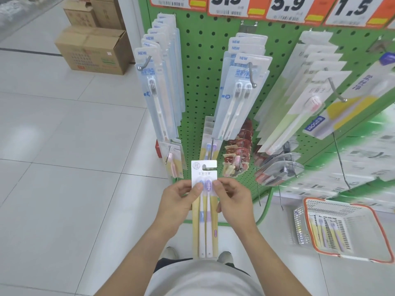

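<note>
"5.9" price tag (pixel 288 6); "NEW" pack (pixel 149 69)

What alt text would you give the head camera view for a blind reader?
A person's left hand and right hand pinch a card pack of two toothbrushes, one blue and one purple, upright before a green pegboard hung with more toothbrush packs. A white basket with an orange rim, low on the right, holds similar packs.

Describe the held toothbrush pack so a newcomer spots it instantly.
Start at the green pegboard of hanging toothbrushes. In front of it, the left hand and right hand pinch one yellow-backed pack by its edges. Unlike its hanging neighbours, it is off any hook.
</note>
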A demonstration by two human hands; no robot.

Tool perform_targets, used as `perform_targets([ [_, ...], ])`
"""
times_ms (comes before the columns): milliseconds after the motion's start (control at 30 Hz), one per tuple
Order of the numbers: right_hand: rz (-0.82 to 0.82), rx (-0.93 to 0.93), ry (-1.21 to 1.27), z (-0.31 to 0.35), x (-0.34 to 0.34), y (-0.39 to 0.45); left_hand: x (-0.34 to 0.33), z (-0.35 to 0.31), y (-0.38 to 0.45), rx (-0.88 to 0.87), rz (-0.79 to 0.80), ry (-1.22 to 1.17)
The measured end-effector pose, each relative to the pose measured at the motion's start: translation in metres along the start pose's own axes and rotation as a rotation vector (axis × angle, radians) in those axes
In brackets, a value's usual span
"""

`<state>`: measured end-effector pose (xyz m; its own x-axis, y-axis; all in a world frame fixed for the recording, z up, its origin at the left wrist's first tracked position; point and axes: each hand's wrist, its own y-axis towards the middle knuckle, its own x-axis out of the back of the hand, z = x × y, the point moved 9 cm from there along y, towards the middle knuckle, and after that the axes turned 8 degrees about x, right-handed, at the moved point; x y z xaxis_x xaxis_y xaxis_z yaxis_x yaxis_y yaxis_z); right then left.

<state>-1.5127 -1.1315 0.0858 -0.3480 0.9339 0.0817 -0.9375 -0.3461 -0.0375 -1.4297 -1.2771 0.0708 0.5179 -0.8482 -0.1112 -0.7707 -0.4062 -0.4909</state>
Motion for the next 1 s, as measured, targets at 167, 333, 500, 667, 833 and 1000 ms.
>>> perform_targets([
  [167,0.262,-0.096,0.010,-0.012,-0.005,-0.008,0.013,0.003,-0.006,0.061,-0.050,-0.141],
  [333,0.555,-0.232,0.084,-0.030,-0.018,-0.032,0.015,0.003,-0.008,0.073,-0.034,-0.192],
  [500,0.517,-0.217,0.148,-0.024,-0.016,-0.027,0.002,0.005,-0.009,0.092,0.075,-0.160],
  [667,0.500,-0.202,0.173,-0.015,-0.014,-0.025,-0.003,0.009,-0.009,0.088,0.079,-0.125],
  [833,0.637,-0.287,0.159,-0.026,-0.013,-0.031,0.002,0.008,-0.007,0.064,0.000,-0.180],
  [1000,0.635,-0.314,0.060,-0.034,-0.004,-0.030,0.005,0.007,-0.005,0.065,-0.032,-0.265],
])
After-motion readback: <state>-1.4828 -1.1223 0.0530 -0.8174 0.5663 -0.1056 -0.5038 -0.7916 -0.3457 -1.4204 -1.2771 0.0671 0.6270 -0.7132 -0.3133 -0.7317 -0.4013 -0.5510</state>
